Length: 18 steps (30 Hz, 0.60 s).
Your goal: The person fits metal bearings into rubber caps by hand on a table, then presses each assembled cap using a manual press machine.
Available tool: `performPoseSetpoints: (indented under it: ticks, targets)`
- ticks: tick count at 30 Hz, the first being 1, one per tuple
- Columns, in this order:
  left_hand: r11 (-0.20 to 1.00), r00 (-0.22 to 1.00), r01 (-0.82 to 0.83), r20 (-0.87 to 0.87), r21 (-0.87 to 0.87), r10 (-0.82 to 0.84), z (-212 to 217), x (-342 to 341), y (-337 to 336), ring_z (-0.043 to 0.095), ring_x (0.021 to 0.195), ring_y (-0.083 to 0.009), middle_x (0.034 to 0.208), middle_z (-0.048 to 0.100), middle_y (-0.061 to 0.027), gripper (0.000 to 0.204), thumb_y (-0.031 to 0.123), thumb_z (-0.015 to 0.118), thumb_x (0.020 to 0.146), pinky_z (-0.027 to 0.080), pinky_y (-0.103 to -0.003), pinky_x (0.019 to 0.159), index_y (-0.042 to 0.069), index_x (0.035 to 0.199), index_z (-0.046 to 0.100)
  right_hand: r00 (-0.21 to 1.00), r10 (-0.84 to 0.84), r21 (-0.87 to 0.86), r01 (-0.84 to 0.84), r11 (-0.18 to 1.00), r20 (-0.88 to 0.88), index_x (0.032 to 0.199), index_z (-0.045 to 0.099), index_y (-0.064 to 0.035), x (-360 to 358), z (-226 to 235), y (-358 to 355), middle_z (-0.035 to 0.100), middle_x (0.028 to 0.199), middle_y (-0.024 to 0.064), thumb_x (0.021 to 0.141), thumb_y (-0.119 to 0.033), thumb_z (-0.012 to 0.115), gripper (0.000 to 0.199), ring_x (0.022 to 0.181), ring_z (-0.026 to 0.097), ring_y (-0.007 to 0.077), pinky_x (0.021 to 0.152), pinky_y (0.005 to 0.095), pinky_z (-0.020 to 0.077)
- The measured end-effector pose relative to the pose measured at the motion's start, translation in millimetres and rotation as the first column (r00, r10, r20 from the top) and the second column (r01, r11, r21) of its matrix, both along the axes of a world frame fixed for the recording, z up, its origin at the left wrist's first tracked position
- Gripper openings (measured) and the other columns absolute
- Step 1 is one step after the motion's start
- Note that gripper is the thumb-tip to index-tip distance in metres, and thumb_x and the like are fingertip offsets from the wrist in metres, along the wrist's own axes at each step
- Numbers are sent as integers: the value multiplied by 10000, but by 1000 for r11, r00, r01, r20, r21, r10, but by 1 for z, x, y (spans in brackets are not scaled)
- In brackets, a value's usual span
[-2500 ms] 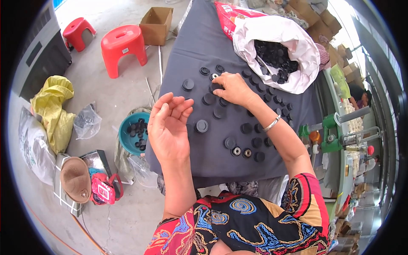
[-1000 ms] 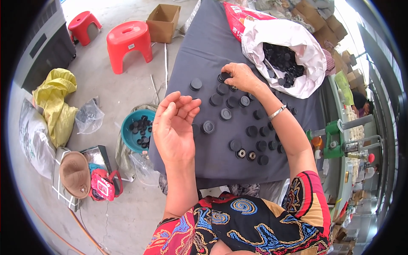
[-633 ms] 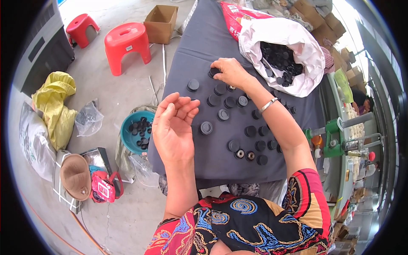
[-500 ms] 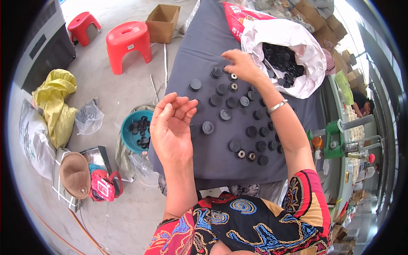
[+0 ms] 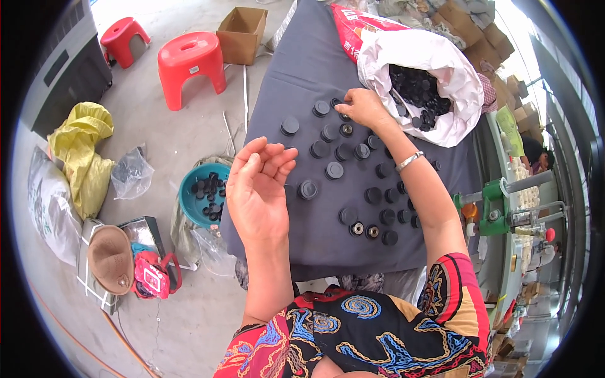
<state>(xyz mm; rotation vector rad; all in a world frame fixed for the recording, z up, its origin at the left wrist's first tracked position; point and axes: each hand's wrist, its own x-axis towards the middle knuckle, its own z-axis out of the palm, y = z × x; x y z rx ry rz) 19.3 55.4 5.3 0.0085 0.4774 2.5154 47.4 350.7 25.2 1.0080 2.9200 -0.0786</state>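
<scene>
Caps in black dot your grey-covered worktop near the white bag. Your right hand, spread half a second ago, now brings its fingers together at a small cap; whether they grip, I cannot tell. Your left hand stays loosely cupped.

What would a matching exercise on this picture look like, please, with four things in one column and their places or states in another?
Column one
1. right hand
2. left hand
3. white sack
4. teal basin

Column two
A. left of the table, with dark pieces inside
B. bracelet at its wrist, fingertips near black discs
C. on the table, mouth open, with dark pieces inside
D. palm in view, fingers loosely curled

Right pairs: 1-B, 2-D, 3-C, 4-A
</scene>
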Motion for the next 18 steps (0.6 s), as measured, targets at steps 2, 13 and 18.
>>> performPoseSetpoints:
  ticks: [2,13,18]
  targets:
    - [1000,1000,17,1,1,-17,0,2,2,629,959,-324,1020,633,-167,262,146,469,952,500,-404,847,-24,1138,544,1000,-1,12,1,1000,-14,1026,678,-26,-5,-6,1,681,984,180,778,-353,715,412,970,643,329,859,407,497]
    - [1000,999,-13,43,16,12,4,0,2,657,903,-306,969,648,-167,235,88,459,940,515,-378,804,-43,1101,569,917,-11,-121,-42,992,-400,971,611,13,-16,-23,19,669,871,174,728,-186,700,327,846,656,261,761,346,508]
    - [1000,999,-17,51,3,17,5,0,1,658,898,-305,969,648,-165,235,86,461,939,516,-376,804,-44,1102,569,925,35,-116,-85,990,-377,975,653,-4,-8,-29,30,684,910,188,710,-181,713,324,876,662,311,793,377,508]
